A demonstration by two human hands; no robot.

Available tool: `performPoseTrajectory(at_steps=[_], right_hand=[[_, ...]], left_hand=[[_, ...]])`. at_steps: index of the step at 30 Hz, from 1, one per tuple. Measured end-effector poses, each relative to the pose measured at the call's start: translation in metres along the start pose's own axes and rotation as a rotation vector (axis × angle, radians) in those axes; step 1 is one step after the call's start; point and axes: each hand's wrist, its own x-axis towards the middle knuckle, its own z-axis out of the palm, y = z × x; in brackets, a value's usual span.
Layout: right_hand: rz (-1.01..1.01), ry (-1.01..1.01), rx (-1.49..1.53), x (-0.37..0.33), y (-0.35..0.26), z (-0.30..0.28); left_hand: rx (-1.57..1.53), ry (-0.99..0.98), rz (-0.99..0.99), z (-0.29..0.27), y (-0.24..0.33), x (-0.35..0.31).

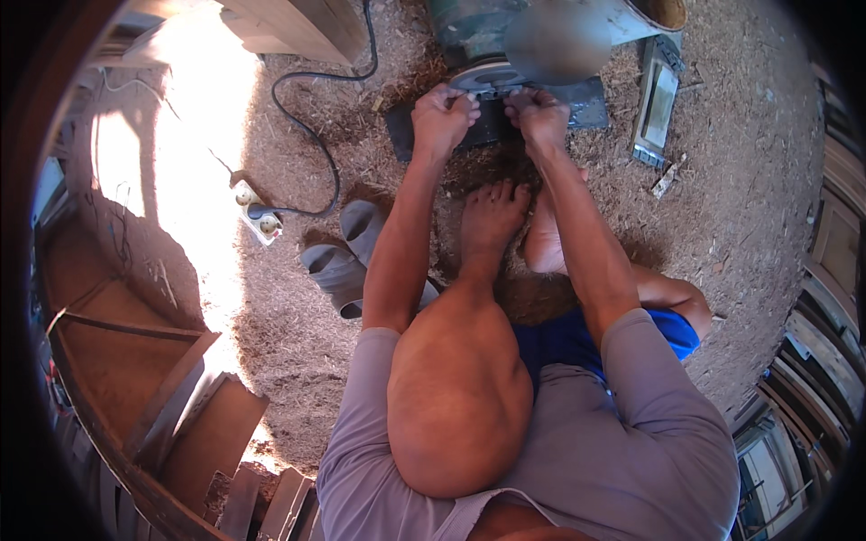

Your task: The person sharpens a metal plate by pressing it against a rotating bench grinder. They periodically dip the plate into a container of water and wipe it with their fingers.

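apparently the work is under way rather than finished: the person's left hand point(442, 119) and right hand point(544, 119) are both at the near edge of a grey disc point(483, 74), which is by a green machine body point(465, 29), above a dark slab point(400, 135). both hands' fingers curl inward; whether they pinch anything, and how much is left, cannot be told.

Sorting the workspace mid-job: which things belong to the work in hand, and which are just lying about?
In the work, apparently:
- left hand and right hand
- grey disc at the fingers
- dark flat plate beneath

Lying about, apparently:
- grey slip-on sandals
- long metal-framed piece
- pale wood scrap
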Motion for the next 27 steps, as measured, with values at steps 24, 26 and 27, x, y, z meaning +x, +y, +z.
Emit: performPoseTrajectory(at_steps=[24, 26, 27], right_hand=[[0.043, -0.655, 0.537, -0.137, -0.067, -0.09], [0.022, -0.669, 0.571, -0.153, -0.075, -0.096], [-0.01, -0.679, 0.581, -0.158, -0.079, -0.1]], left_hand=[[-0.326, -0.364, 0.282, 0.007, 0.09, -0.107], [-0.346, -0.453, 0.319, 0.013, 0.097, -0.113], [-0.354, -0.48, 0.321, 0.019, 0.102, -0.116]])
